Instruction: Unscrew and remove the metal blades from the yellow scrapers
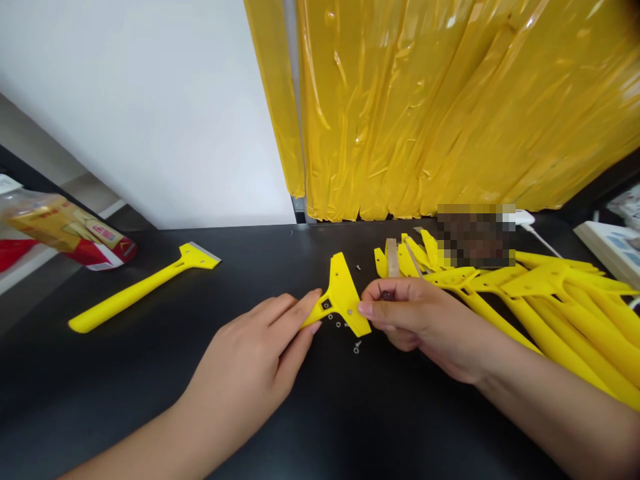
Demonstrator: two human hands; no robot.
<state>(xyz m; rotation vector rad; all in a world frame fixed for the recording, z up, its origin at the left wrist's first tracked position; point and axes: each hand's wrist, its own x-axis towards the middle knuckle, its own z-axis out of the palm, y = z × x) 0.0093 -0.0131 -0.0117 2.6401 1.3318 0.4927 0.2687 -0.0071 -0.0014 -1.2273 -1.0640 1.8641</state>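
My left hand (260, 353) pinches the neck of a yellow scraper (343, 290), whose wide head points right over the black table (300, 427). My right hand (415, 310) is closed at the right edge of that head, thumb against it near a small screw (350, 311). A dark round end (385, 295) shows among the right hand's curled fingers; the rest of it is hidden. Small nuts and screws (357, 348) lie beside and below the scraper head. Another yellow scraper (145, 287), with a metal blade at its head, lies at the left.
Several yellow scraper handles (555, 300) are piled at the right, with small yellow plates and metal blades (393, 257) at the pile's left end. A packaged box (75, 230) is at the far left. Yellow plastic sheeting (400, 120) hangs behind. A white cable (543, 240) runs at the back right.
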